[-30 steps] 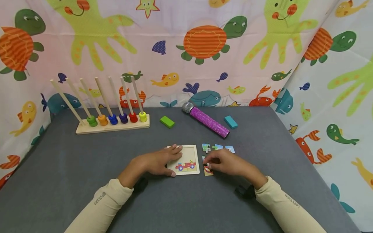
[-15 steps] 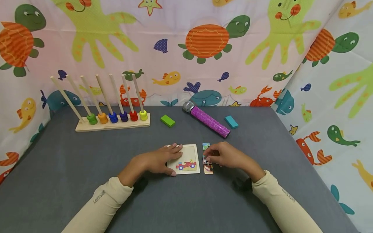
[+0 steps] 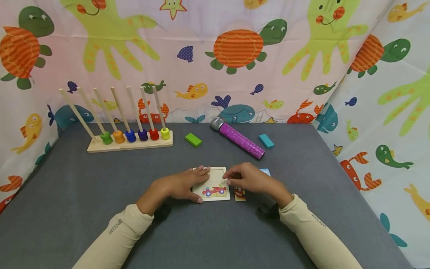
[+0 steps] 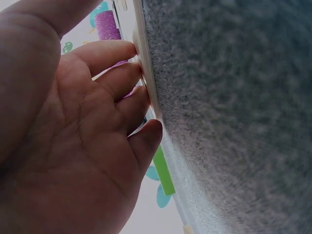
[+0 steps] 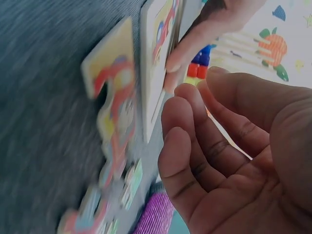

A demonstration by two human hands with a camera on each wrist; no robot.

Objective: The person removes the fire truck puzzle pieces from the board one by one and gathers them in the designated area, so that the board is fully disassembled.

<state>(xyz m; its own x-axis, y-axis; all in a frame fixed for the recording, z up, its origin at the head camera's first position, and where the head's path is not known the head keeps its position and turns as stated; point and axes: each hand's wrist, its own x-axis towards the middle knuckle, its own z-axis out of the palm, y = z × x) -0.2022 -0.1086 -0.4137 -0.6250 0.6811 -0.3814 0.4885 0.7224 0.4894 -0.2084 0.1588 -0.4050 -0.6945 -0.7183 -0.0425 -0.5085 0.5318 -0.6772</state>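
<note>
A left hand (image 3: 183,185) presses flat on a partly filled puzzle board (image 3: 215,185); the right hand (image 3: 246,178), fingers curled and seemingly empty, hovers over loose pieces (image 3: 240,194).

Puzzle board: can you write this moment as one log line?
left hand: presses puzzle board | right hand: over board's right edge, grasp unclear | loose pieces: beside board

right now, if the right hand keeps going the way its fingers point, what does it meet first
Probably the puzzle board: the right hand points left, fingertips at its right edge. Beyond lies the left hand resting on the board. Its height above the board is unclear.
</note>
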